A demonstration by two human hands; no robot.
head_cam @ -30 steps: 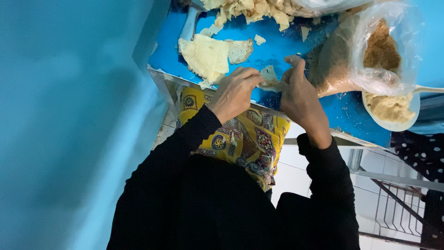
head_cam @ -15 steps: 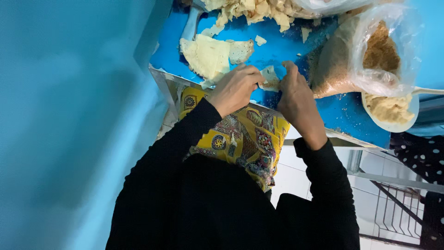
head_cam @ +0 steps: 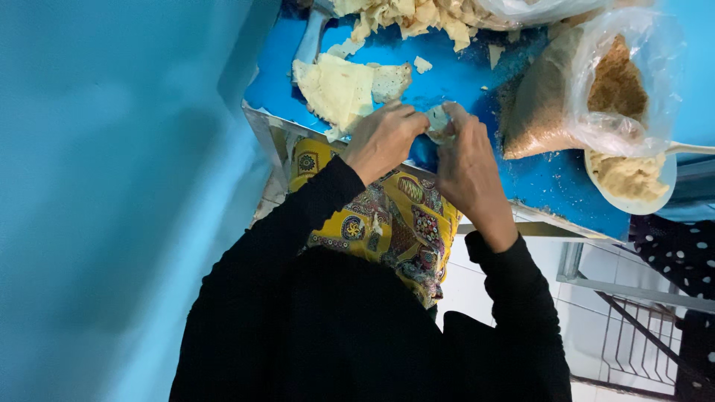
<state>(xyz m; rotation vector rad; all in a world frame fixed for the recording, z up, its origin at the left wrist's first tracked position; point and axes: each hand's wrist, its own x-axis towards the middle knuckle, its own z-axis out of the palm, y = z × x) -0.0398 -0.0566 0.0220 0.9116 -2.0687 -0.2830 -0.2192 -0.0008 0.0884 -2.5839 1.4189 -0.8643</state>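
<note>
- Head view: the left hand (head_cam: 383,140) and right hand (head_cam: 468,167) are pinching a small pale dough piece (head_cam: 438,119) between fingertips, just beside the blue table (head_cam: 462,78) near edge.
- Its long axis cannot be told.
- Bare blue surface is lying between the flat dough sheet (head_cam: 335,85) and the crumb bag (head_cam: 588,89).

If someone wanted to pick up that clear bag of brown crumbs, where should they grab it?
Probably by the loose rolled plastic at the open mouth of the bag of brown crumbs, coming from the white bowl side. The bag lies slumped on the blue table, so gripping lower would likely spill crumbs.
</note>
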